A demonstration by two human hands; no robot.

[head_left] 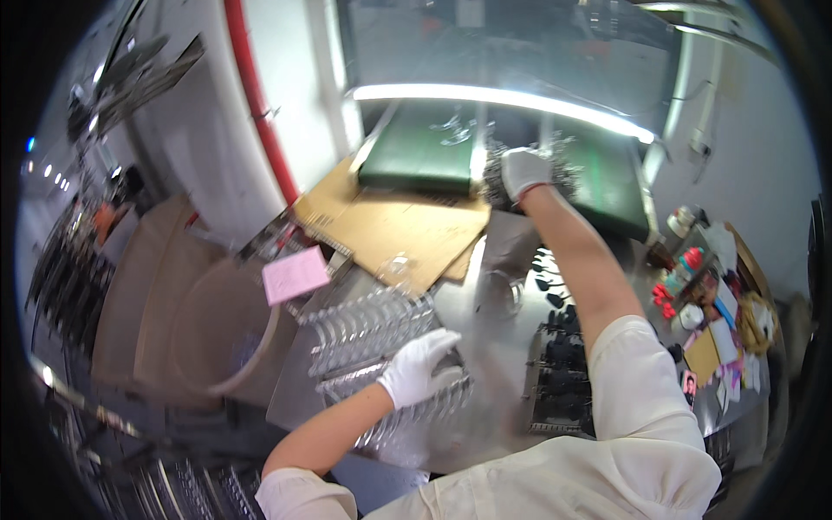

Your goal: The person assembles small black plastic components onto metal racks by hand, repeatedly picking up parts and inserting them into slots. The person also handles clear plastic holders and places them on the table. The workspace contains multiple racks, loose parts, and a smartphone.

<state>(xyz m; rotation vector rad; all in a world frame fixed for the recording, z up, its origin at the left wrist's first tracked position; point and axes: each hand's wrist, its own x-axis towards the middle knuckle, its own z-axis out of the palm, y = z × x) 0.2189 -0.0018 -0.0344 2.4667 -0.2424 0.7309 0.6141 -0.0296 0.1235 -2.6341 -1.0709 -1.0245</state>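
Note:
My left hand (420, 368), in a white glove, rests over a rack of clear curved pieces (368, 325) on the metal table. Its thumb and fingers stand apart, and nothing shows between them. My right arm stretches far forward. At its end my right hand (526, 173), also gloved in white, is over a heap of small dark parts (563, 165) between two green conveyor belts. Its fingertips are blurred, so whether they hold anything is hidden. A rack of black pieces (559, 373) lies below my right forearm, with loose black pieces (548, 282) above it.
Flat cardboard (399, 225) lies before the left green belt (420, 160). The right green belt (607, 182) runs beyond my right arm. A pink paper (295, 276) is at the left, near a big brown round bin (221, 334). Bottles and clutter (693, 303) crowd the right side.

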